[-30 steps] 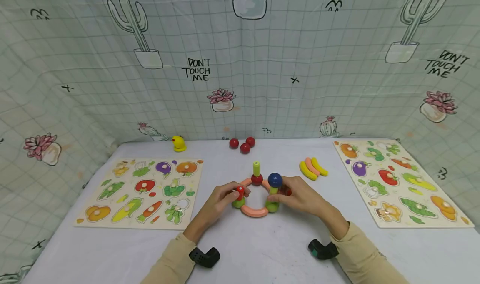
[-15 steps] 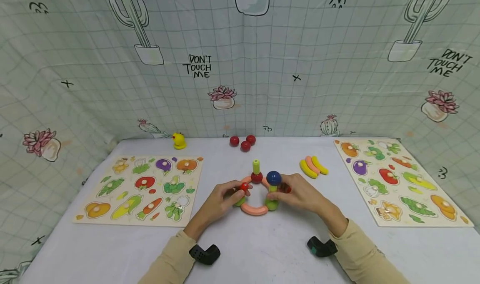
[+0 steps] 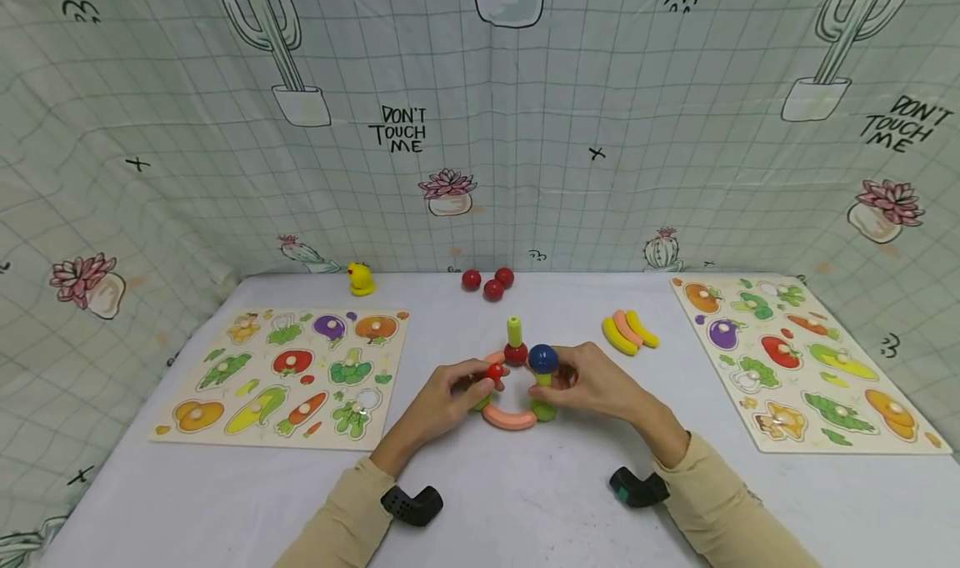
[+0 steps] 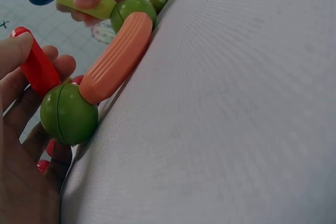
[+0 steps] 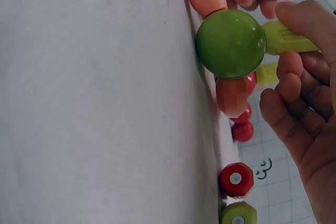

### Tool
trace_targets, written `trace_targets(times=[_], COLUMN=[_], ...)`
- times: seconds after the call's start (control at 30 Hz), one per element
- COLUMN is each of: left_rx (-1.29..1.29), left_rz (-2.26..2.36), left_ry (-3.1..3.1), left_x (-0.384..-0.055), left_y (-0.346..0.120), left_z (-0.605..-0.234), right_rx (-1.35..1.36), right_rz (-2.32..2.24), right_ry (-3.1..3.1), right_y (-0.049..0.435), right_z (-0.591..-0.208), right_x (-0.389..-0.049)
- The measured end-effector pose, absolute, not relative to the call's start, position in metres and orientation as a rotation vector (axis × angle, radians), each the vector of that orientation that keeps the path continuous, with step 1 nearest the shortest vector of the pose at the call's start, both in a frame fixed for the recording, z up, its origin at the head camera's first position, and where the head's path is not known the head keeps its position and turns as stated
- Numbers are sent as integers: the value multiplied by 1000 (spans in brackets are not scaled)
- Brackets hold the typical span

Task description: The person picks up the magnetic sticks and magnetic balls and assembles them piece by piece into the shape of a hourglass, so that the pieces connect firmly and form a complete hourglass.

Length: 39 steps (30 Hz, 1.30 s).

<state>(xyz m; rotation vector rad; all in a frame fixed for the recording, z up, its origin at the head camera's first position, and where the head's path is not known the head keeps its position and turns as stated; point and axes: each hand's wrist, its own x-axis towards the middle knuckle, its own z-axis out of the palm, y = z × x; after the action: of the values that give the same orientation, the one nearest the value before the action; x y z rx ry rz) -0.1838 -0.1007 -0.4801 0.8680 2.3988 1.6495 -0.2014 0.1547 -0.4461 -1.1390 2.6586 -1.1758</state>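
On the table lies a ring of toy magnetic pieces: curved orange rods (image 3: 508, 419), green balls (image 4: 69, 114) at its near corners and a red ball (image 3: 515, 354) at the back. A yellow-green rod (image 3: 513, 331) stands on the red ball. With thumb and fingers my left hand (image 3: 442, 397) pinches a red rod (image 4: 40, 66) that meets the left green ball and leans inward. My right hand (image 3: 603, 384) pinches another yellow-green rod (image 5: 286, 39), topped by a blue ball (image 3: 543, 359), on the right green ball (image 5: 231, 43).
Three red balls (image 3: 493, 290) and a yellow duck (image 3: 361, 279) sit at the table's back. Yellow and orange curved rods (image 3: 630, 333) lie right of the ring. Vegetable puzzle boards flank it, left (image 3: 281, 380) and right (image 3: 810, 368). A red rod end (image 5: 236, 180) shows near my right hand.
My left hand has moved right, and the red rod's top leans further toward the ring's middle. The blue ball has shifted slightly left with my right hand.
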Motion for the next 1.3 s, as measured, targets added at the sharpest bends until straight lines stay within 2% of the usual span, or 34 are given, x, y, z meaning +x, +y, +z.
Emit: trace_targets(times=[0.33,1.1,1.3], left_rx=[892,844,816], left_rz=[1654,1652,1630], left_ry=[2421,2424,2422], left_x=[-183,-184,-178], left_y=[-100,-101,-99], left_z=[-479,-481,-465], right_rx=[-1232,-1171,-1164], right_rz=[-1194,-1017,-947], right_ry=[2704,2687,2742], right_y=[151,140,138], right_z=[-450,-440,-438], right_x=[-202,-197,-194])
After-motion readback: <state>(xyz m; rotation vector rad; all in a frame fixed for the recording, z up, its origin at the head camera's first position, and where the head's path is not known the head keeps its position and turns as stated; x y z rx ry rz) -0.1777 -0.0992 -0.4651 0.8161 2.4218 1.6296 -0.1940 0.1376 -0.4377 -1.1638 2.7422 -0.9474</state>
